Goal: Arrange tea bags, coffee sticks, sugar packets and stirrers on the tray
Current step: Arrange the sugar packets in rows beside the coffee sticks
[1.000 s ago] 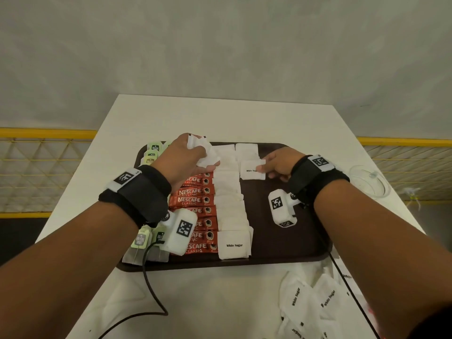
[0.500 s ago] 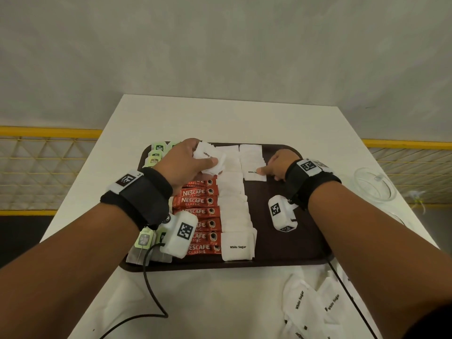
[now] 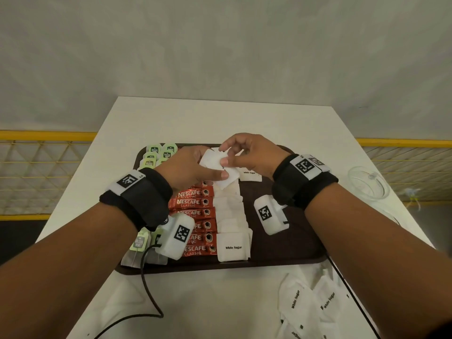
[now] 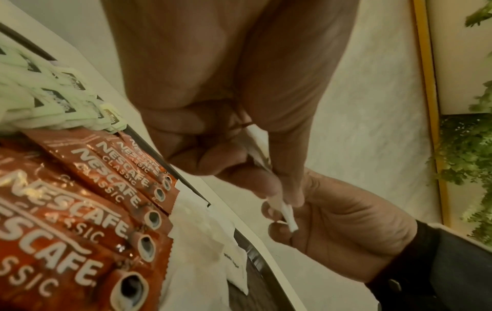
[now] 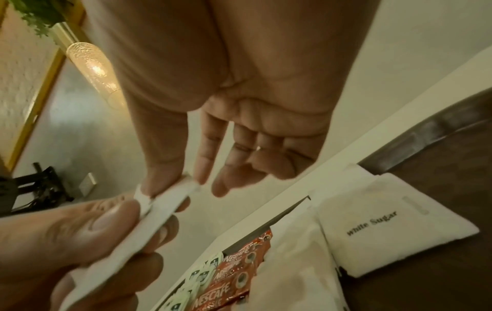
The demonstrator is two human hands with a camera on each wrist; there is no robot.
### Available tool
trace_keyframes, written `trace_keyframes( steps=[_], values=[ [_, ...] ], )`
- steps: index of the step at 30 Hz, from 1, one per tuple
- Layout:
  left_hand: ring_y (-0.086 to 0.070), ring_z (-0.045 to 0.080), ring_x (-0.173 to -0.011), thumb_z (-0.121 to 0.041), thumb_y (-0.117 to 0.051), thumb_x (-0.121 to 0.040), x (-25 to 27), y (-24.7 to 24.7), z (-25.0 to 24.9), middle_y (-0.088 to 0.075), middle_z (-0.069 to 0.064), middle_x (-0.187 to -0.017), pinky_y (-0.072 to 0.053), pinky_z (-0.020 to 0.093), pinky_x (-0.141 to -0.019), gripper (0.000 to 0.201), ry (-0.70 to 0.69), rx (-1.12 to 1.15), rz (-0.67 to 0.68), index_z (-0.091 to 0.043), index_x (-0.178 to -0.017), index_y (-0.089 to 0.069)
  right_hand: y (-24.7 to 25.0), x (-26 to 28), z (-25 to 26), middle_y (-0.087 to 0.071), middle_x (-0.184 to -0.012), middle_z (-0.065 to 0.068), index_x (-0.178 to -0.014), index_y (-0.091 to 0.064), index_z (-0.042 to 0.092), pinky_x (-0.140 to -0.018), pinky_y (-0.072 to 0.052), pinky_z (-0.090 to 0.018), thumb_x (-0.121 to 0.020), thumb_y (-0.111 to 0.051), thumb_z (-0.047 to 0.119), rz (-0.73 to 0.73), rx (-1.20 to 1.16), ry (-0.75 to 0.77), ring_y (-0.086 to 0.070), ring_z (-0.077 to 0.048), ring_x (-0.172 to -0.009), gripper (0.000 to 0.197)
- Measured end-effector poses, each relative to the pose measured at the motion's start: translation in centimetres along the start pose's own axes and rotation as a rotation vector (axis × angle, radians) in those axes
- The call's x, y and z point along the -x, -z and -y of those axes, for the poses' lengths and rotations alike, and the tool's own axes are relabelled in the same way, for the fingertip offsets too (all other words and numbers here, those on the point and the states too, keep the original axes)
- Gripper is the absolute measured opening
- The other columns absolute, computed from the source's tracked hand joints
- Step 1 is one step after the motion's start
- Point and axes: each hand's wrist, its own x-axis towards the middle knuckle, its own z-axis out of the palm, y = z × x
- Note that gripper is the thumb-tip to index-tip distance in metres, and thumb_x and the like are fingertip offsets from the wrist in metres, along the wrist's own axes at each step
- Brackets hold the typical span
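Note:
Above the far part of the brown tray my left hand grips a small stack of white sugar packets. My right hand pinches the top packet of that stack between thumb and forefinger. On the tray lie a column of green tea bags, a column of red Nescafe coffee sticks and a column of white sugar packets. One more sugar packet begins a second column beside it. The wrist views show the same pinch close up.
Loose sugar packets lie on the white table near its front right. A clear glass lid sits right of the tray. A black cable runs from my left wrist over the tray's front edge. Yellow railings flank the table.
My right hand has left the packet it laid on the tray and risen to the stack in my left hand, where it now pinches the top packet. My left hand shifted slightly right.

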Motion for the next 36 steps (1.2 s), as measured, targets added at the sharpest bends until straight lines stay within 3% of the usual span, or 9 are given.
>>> trace_keyframes(
  steps=[6,9,15,19,23,28,32,34,36],
  values=[
    [-0.069,0.035,-0.094,-0.023,-0.074,-0.087,-0.1,-0.1,0.5,-0.073,0.016,-0.105,-0.055,0.05,-0.088,0.028,0.019,0.118,-0.046,-0.012,-0.112,-0.069,0.4,0.4,-0.1,-0.065,-0.071,-0.005,-0.086,-0.059,0.012,-0.059,-0.054,-0.023,-0.082,-0.075,0.008,-0.02,-0.089,0.006,-0.063,-0.011,-0.06,0.016],
    [-0.072,0.027,-0.096,-0.017,-0.068,-0.091,-0.6,0.0,0.7,-0.073,0.012,-0.111,-0.058,0.045,-0.088,0.028,0.007,0.225,-0.06,-0.011,-0.119,-0.066,0.5,0.6,-0.3,-0.067,-0.075,-0.015,-0.088,-0.054,0.009,-0.055,-0.055,-0.022,-0.083,-0.071,0.002,0.001,-0.21,-0.054,-0.067,-0.013,-0.057,0.019],
    [-0.071,0.024,-0.096,-0.018,-0.069,-0.091,-1.2,-0.5,0.7,-0.073,0.008,-0.109,-0.061,0.035,-0.08,0.028,-0.017,0.159,-0.072,-0.011,-0.118,-0.066,0.9,0.2,-0.8,-0.066,-0.084,-0.006,-0.09,-0.067,0.013,-0.062,-0.048,-0.021,-0.083,-0.075,0.023,-0.05,0.054,-0.017,-0.057,-0.011,-0.069,0.014],
    [-0.073,0.02,-0.096,-0.011,-0.056,-0.099,-1.7,-0.4,1.2,-0.069,0.011,-0.117,-0.06,0.039,-0.087,0.028,0.05,0.254,-0.109,-0.006,-0.126,-0.06,2.0,0.1,-3.4,-0.064,-0.077,-0.011,-0.081,-0.063,0.011,-0.06,-0.05,-0.027,-0.08,-0.077,0.009,-0.178,-0.167,-0.23,-0.056,-0.018,-0.061,0.014],
    [-0.072,0.023,-0.098,-0.007,-0.046,-0.101,-1.5,-0.1,1.4,-0.065,0.014,-0.121,-0.059,0.036,-0.087,0.03,0.104,0.33,-0.094,-0.003,-0.129,-0.057,2.5,1.0,-5.7,-0.063,-0.076,-0.012,-0.085,-0.059,0.007,-0.056,-0.054,-0.02,-0.084,-0.07,0.001,-0.159,-0.322,-0.445,-0.061,-0.016,-0.059,0.013],
    [-0.072,0.026,-0.101,-0.006,-0.048,-0.101,-1.3,-0.1,1.3,-0.064,0.015,-0.124,-0.057,0.041,-0.094,0.03,0.132,0.364,-0.086,0.0,-0.129,-0.056,1.8,1.1,-6.3,-0.063,-0.073,-0.013,-0.084,-0.055,0.009,-0.049,-0.055,-0.021,-0.086,-0.068,0.001,-0.137,-0.279,-0.592,-0.063,-0.017,-0.061,0.016],
    [-0.072,0.026,-0.101,-0.004,-0.047,-0.101,-1.0,-0.1,1.0,-0.064,0.014,-0.124,-0.057,0.039,-0.092,0.024,0.16,0.385,-0.07,0.001,-0.121,-0.059,1.4,0.4,-5.3,-0.061,-0.075,-0.012,-0.083,-0.05,0.009,-0.076,-0.053,-0.027,-0.093,-0.061,0.009,-0.099,-0.21,-0.695,-0.059,-0.016,-0.066,0.015],
    [-0.071,0.029,-0.102,-0.002,-0.044,-0.1,-0.9,-0.2,0.9,-0.065,0.019,-0.12,-0.06,0.037,-0.087,0.018,0.169,0.35,-0.074,-0.001,-0.108,-0.06,1.0,0.2,-5.5,-0.063,-0.074,-0.009,-0.086,-0.052,0.007,-0.074,-0.052,-0.026,-0.094,-0.061,0.018,-0.083,-0.131,-0.716,-0.058,-0.015,-0.063,0.016],
    [-0.071,0.031,-0.101,-0.002,-0.044,-0.099,-0.8,-0.3,1.0,-0.065,0.024,-0.119,-0.061,0.038,-0.083,0.021,0.154,0.243,-0.094,0.001,-0.115,-0.058,0.8,-0.1,-6.4,-0.067,-0.071,-0.007,-0.091,-0.062,0.004,-0.068,-0.055,-0.026,-0.086,-0.071,0.023,-0.139,-0.032,-0.659,-0.062,-0.014,-0.06,0.021]
  ],
)
